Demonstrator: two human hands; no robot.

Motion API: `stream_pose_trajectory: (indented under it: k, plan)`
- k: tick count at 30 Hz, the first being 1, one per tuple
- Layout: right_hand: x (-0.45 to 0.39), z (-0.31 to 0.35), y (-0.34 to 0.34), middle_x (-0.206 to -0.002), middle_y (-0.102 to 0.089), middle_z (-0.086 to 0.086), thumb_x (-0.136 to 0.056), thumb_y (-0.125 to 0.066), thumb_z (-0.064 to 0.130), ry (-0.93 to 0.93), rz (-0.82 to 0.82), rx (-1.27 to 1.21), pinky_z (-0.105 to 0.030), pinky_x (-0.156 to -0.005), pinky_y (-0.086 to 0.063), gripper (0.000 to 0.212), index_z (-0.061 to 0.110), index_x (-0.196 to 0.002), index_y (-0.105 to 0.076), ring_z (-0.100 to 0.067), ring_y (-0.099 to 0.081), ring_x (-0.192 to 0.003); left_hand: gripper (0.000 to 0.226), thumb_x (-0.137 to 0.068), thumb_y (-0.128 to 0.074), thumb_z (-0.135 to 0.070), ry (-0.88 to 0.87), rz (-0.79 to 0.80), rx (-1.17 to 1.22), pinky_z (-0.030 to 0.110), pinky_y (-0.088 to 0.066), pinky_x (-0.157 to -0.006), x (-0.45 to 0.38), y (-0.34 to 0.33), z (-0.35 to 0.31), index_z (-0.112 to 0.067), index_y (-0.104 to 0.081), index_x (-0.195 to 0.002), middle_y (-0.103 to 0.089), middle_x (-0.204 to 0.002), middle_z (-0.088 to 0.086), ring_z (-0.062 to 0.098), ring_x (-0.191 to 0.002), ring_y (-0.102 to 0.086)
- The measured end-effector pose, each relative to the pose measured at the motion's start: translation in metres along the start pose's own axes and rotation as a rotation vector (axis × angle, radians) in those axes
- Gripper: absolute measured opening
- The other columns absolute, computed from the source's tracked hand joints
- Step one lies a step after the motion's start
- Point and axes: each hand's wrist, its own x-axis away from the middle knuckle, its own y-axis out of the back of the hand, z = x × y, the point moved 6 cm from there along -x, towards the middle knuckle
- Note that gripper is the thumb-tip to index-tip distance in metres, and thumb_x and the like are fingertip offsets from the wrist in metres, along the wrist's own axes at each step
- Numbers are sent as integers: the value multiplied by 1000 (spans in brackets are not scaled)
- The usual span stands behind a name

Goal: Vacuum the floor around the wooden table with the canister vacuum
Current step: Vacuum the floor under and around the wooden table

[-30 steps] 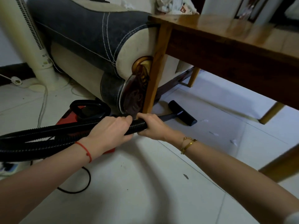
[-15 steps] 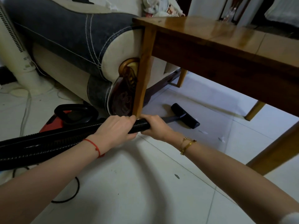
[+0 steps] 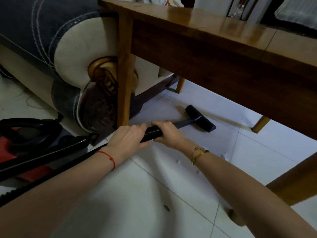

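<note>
Nozzle (image 3: 200, 118) of the vacuum lies flat on the floor (image 3: 137, 194) under the table (image 3: 205, 36), forward and to the right of both hands. Its bar is set across the tube (image 3: 184, 122), like the top of a T, and its far end points toward the back table leg (image 3: 181, 85). The tube and the ribbed hose (image 3: 152, 133) make 1 long line that runs from lower left to upper right, away from the person.

The right hand (image 3: 167, 133) is the nearer one to the nozzle; its fingers are curled around the front end of the hose. The left hand (image 3: 127, 139) grips the same hose just behind it, and a short piece of hose shows between the 2 hands. From there the hose goes back to the left, over the red vacuum body (image 3: 15, 143) beside the sofa (image 3: 51, 40).

Small white scraps (image 3: 178, 161) lie on the floor near the right wrist, closer to the person than the nozzle. I judge that reaching them needs a pull back along the line of the tube, with a small turn to the right. The front table leg (image 3: 124, 74) stands just to the left of the hands, so a swing to the left has little room.
</note>
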Motion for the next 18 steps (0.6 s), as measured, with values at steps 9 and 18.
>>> stream_pose_trajectory:
  k: [9, 18]
  plan:
    - [-13, -81, 13, -87, -64, 0, -81, -69, 13, -91, 54, -19, -32, -70, -47, 15, 15, -84, -55, -17, -60, -81, 31, -92, -51, -38, 31, 24, 36, 29, -40, -58, -73, -42, -26, -13, -48, -110, -64, -99, 6, 25, -83, -65]
    - [-26, -129, 17, -83, -57, 7, -83, -68, 17, -124, 82, 107, -19, -68, -32, 19, 24, -83, -50, -12, -54, -83, 33, -90, -52, -33, 63, 11, 87, 28, -39, -58, -117, -70, -41, -9, -49, -113, -64, -97, 9, 30, -82, -65]
